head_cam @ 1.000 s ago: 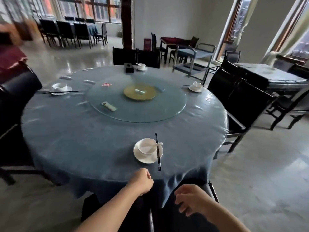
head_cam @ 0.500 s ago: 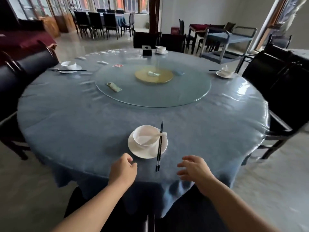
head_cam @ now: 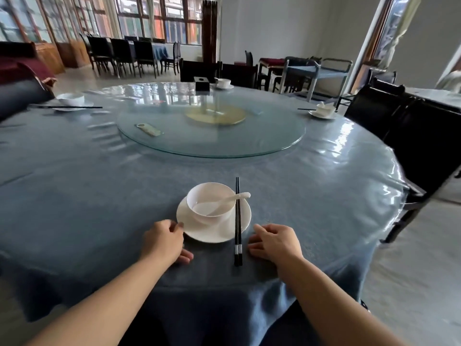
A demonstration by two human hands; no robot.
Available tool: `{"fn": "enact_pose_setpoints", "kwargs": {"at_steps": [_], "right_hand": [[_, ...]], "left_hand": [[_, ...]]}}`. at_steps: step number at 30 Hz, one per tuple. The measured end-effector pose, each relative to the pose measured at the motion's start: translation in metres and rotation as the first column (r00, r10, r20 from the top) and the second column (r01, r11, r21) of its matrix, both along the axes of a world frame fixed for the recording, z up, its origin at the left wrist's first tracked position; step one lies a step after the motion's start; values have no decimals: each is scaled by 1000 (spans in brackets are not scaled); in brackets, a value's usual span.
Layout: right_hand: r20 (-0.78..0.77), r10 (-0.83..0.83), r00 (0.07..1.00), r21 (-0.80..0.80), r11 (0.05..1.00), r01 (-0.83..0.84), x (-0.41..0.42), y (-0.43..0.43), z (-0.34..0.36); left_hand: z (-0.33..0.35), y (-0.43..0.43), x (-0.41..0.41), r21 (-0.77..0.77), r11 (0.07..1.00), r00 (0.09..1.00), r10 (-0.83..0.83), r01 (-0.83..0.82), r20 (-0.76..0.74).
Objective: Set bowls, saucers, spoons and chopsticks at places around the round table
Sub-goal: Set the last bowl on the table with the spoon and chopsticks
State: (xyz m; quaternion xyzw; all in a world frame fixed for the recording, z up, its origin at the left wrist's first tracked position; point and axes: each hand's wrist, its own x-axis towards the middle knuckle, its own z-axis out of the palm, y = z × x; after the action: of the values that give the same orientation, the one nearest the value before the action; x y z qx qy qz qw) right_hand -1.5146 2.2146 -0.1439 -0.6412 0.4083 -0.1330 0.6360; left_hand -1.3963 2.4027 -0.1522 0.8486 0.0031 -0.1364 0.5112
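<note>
Both empty, loosely curled: your left hand (head_cam: 164, 242) by the round white ceramic saucer (head_cam: 214, 233) rim, your right hand (head_cam: 274, 242) beside the thin black chopsticks (head_cam: 237, 221), which point away from you.

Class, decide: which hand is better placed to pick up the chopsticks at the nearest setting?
Right, probably. The right hand lies just beside the chopsticks, on their right; the left hand sits across the saucer, at its left rim.
</note>
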Motion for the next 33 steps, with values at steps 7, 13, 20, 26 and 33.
{"fn": "enact_pose_setpoints", "kwargs": {"at_steps": [7, 13, 20, 26, 33], "right_hand": [[-56, 89, 994, -58, 994, -92, 10, 4, 2], [-97, 26, 995, -106, 994, -36, 17, 2, 1], [-90, 2, 996, -110, 994, -12, 17, 0, -1], [-69, 23, 997, -132, 991, -32, 16, -2, -5], [-78, 46, 996, -147, 987, -57, 15, -2, -5]], "left_hand": [[-5, -3, 2, 45, 998, 999, -51, 51, 6], [-2, -7, -3, 58, 992, 994, -112, 111, 11], [-5, -9, -4, 68, 991, 992, -119, 117, 26], [-3, -8, -3, 73, 991, 994, -108, 108, -3], [-6, -7, -2, 60, 995, 996, -87, 86, 17]]}}
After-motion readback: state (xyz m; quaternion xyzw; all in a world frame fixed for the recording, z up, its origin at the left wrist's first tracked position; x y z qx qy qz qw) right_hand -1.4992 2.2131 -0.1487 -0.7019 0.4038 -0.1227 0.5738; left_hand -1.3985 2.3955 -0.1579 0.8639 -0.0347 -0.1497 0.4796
